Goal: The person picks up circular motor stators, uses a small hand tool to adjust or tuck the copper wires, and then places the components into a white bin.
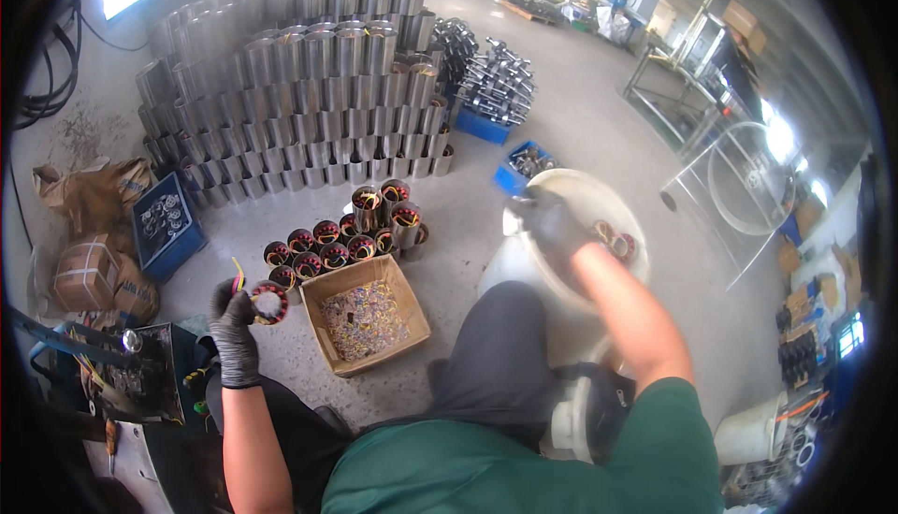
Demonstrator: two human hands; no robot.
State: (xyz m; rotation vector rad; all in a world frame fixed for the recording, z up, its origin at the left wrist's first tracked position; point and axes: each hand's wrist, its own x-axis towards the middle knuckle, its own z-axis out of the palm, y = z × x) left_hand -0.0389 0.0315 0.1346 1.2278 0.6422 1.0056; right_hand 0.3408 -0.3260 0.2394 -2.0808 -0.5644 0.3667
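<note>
My left hand (234, 327), in a dark glove, grips a wound motor stator (269, 302) with red and yellow wires, held low beside my left knee. My right hand (552, 226), also gloved, reaches over the rim of a white plastic bucket (608, 198) on my right; more stators (617, 241) lie inside it. What the right hand's fingers hold is blurred. Between my legs and the left hand stands an open cardboard box (367, 313) filled with small coloured scraps.
Several wound stators (346, 238) stand on the floor beyond the box. A large stack of steel cylinders (309, 102) rises behind them. Blue crates (166, 224) and rotor shafts (500, 79) sit around; a machine (131, 374) is at lower left.
</note>
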